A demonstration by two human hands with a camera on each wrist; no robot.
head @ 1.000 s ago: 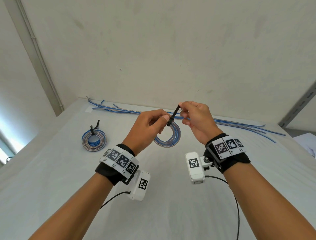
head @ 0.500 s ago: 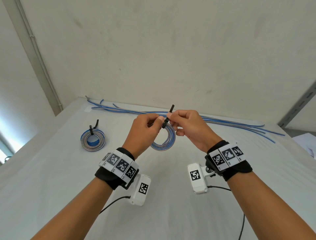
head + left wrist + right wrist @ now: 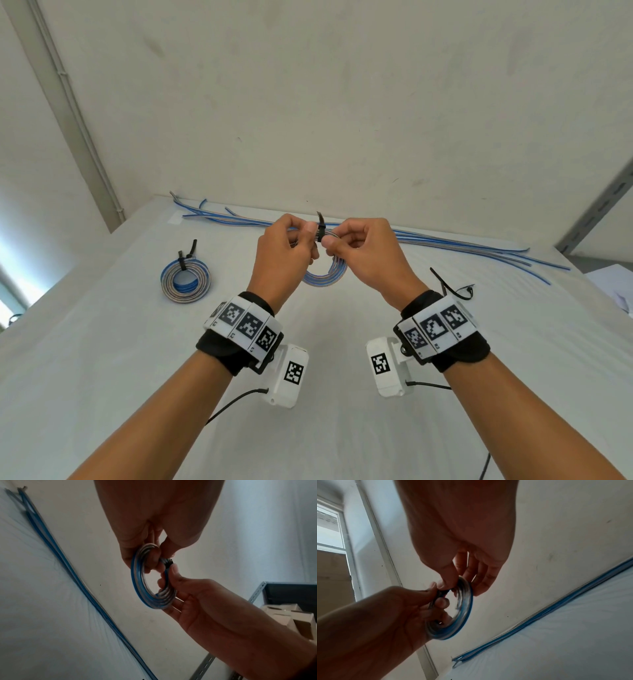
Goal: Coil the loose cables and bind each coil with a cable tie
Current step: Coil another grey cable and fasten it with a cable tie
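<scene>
Between both hands, raised above the white table [image 3: 102, 359], hangs a blue-and-grey cable coil [image 3: 325, 278]. A black cable tie [image 3: 321, 229] wraps its top, with a short tail sticking up. My left hand [image 3: 307, 237] grips the coil just left of the tie. My right hand [image 3: 331, 242] pinches the tie from the right. In the left wrist view the coil [image 3: 137, 580] is a full ring, and the right thumb touches the tie head [image 3: 169, 562]. The right wrist view shows the coil [image 3: 464, 609] blurred, held from both sides.
A finished coil [image 3: 185, 279] bound with black ties lies on the table at the left. Several loose blue-and-grey cables [image 3: 462, 245] run along the back edge by the wall. Spare black ties [image 3: 452, 291] lie behind my right wrist. A metal rack upright [image 3: 596, 212] stands at the right.
My right hand came down from the tie's tail to the tie at the coil. Both hands closed together and rose slightly. The tail above the coil looks shorter.
</scene>
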